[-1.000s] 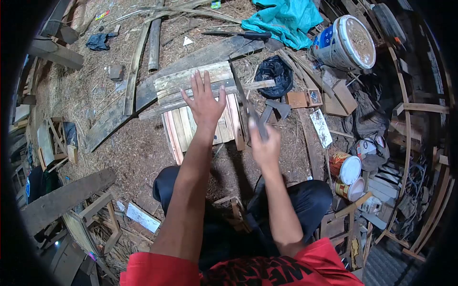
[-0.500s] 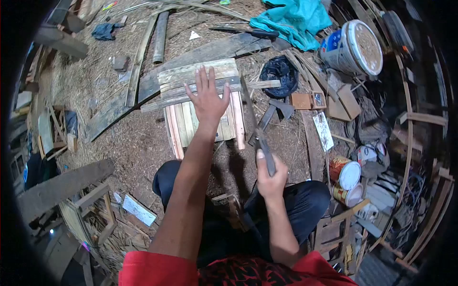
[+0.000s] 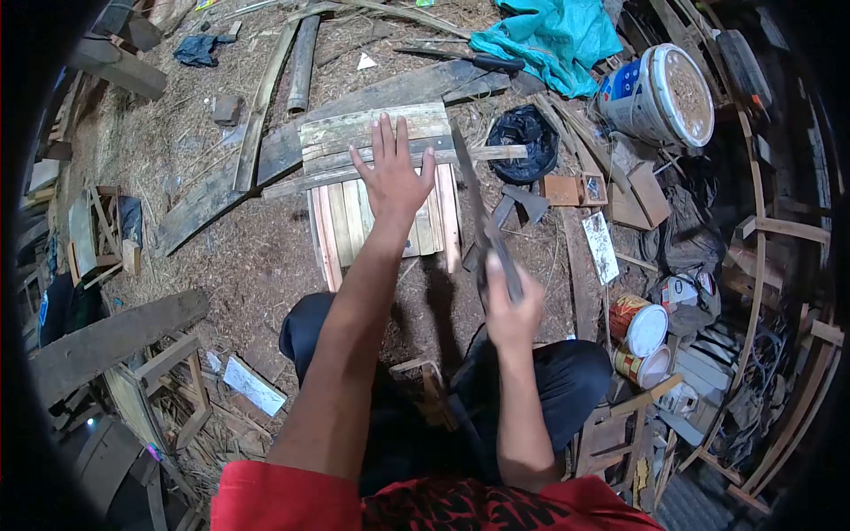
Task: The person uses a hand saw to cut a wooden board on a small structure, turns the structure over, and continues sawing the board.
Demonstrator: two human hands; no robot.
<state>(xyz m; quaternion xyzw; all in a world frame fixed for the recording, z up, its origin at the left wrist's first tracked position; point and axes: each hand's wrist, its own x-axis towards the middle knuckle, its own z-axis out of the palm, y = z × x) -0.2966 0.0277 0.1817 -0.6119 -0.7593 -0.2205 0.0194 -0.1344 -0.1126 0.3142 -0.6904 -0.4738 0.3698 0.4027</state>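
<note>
though under l. hand [image 3: 396, 188], slats [image 3: 338, 144] left of blade [image 3: 470, 183] in r. hand [image 3: 515, 310]

A bright red, short-sleeved cloth shirt [image 3: 600, 509] with large black block lettering [image 3: 518, 511] printed across its front and wide, plain red sleeves [image 3: 288, 497] is worn with dark navy, almost black cloth trousers [image 3: 575, 380].
</note>
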